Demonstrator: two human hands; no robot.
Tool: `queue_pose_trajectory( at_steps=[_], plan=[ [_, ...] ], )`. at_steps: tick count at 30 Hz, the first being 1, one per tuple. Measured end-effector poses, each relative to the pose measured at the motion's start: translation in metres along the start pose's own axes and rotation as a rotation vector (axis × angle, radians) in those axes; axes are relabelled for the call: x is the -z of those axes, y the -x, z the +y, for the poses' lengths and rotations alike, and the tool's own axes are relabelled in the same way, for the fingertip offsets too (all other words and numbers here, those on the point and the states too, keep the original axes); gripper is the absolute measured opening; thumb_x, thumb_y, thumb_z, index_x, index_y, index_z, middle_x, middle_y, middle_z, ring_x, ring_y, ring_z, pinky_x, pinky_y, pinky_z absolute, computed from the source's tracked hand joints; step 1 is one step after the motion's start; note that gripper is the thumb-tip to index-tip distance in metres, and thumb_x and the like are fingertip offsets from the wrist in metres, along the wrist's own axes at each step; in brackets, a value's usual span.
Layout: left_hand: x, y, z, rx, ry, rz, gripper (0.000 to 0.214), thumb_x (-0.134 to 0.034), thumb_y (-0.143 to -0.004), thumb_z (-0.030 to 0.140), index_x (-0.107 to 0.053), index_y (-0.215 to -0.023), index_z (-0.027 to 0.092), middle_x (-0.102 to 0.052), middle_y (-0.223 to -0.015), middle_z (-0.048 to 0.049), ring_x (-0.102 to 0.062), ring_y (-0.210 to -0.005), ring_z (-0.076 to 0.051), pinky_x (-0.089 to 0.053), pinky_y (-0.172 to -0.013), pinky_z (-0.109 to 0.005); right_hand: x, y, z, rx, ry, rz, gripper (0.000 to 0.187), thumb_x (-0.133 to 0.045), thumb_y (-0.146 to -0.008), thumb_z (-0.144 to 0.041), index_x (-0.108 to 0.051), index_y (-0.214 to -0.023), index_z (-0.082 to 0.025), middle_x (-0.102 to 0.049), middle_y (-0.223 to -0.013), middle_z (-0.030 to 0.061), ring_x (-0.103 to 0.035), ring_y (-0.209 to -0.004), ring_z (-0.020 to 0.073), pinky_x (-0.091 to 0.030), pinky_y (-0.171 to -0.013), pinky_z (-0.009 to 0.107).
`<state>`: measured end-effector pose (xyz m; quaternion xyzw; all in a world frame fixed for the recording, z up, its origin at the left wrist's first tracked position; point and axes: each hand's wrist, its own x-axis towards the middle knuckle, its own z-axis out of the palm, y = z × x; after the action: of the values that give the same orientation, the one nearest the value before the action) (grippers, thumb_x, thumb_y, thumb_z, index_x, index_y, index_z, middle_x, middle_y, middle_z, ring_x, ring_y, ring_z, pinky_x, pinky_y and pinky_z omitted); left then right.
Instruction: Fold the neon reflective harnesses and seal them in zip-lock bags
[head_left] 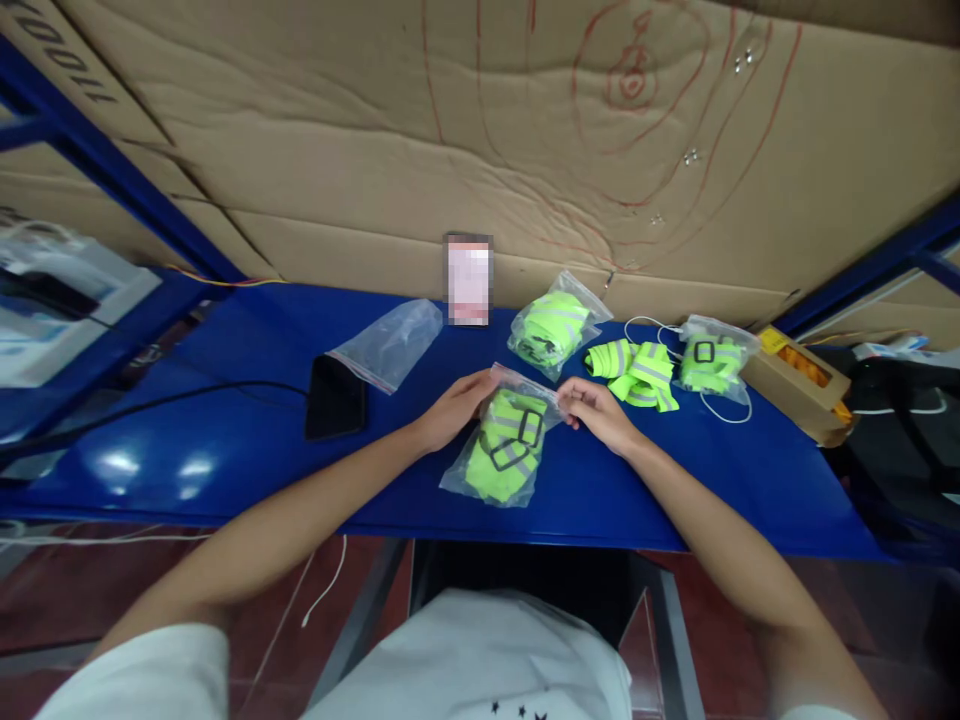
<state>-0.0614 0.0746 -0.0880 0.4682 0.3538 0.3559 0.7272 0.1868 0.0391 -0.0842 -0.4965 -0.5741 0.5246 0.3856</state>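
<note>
A clear plastic bag [501, 448] filled with a neon green reflective strap and black buckles lies on the blue table [225, 440] in front of me. My left hand [450, 405] pinches the bag's top left corner. My right hand [596, 410] pinches its top right corner, fingers closed on the plastic. Both hands hold the bag's open end.
An empty clear bag [390, 342] and a black phone [335, 397] lie to the left. Behind are a second filled bag [555, 325], a loose green strap [637, 368], a third filled bag [709, 360] and an open cardboard box [799, 380]. Cardboard sheets wall the back.
</note>
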Motion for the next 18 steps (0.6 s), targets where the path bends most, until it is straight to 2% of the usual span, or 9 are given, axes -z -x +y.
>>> queue_pose_trajectory(
  at_steps=[4,8,11,14,18],
  plan=[
    [-0.002,0.000,0.000,-0.051,-0.039,0.012,0.046,-0.066,-0.086,0.056,-0.073,-0.108,0.016,-0.076,-0.098,-0.0077,-0.069,-0.088,-0.020,-0.052,-0.079,-0.028,0.000,0.000,0.002,-0.004,0.062,-0.020,0.015,-0.062,-0.079,-0.033,-0.058,-0.082,-0.019,-0.058,-0.062,-0.0037,-0.053,-0.052,0.0103,-0.039,-0.047,0.021],
    [-0.005,0.002,-0.003,-0.078,-0.035,0.010,0.042,-0.068,-0.086,0.052,-0.072,-0.104,0.015,-0.075,-0.094,-0.0073,-0.068,-0.086,-0.020,-0.052,-0.080,-0.029,-0.001,0.002,0.003,0.089,0.186,-0.037,0.011,-0.061,-0.076,-0.026,-0.053,-0.073,-0.019,-0.053,-0.059,-0.0054,-0.046,-0.051,0.0084,-0.034,-0.049,0.021],
    [-0.005,0.004,-0.006,-0.124,-0.141,0.025,0.040,-0.064,-0.089,0.051,-0.072,-0.102,0.014,-0.074,-0.095,-0.0073,-0.066,-0.087,-0.020,-0.051,-0.082,-0.029,-0.003,0.005,0.000,0.134,0.267,-0.067,0.012,-0.061,-0.075,-0.022,-0.051,-0.070,-0.019,-0.050,-0.061,-0.0058,-0.043,-0.053,0.0080,-0.032,-0.051,0.021],
    [-0.006,0.007,-0.004,-0.169,-0.282,-0.011,0.041,-0.057,-0.094,0.051,-0.071,-0.104,0.014,-0.073,-0.097,-0.0074,-0.065,-0.088,-0.020,-0.049,-0.081,-0.028,-0.005,0.008,-0.004,0.153,0.296,-0.111,0.011,-0.060,-0.083,-0.027,-0.056,-0.078,-0.018,-0.052,-0.066,-0.0045,-0.046,-0.058,0.0091,-0.035,-0.055,0.022],
    [-0.011,0.011,-0.001,-0.214,-0.492,-0.109,0.042,-0.047,-0.099,0.049,-0.070,-0.112,0.016,-0.072,-0.104,-0.0072,-0.064,-0.094,-0.019,-0.047,-0.084,-0.028,-0.010,0.010,-0.008,0.167,0.316,-0.142,0.023,-0.060,-0.091,-0.041,-0.063,-0.089,-0.018,-0.057,-0.071,-0.0028,-0.048,-0.061,0.0099,-0.037,-0.057,0.023]
  ],
)
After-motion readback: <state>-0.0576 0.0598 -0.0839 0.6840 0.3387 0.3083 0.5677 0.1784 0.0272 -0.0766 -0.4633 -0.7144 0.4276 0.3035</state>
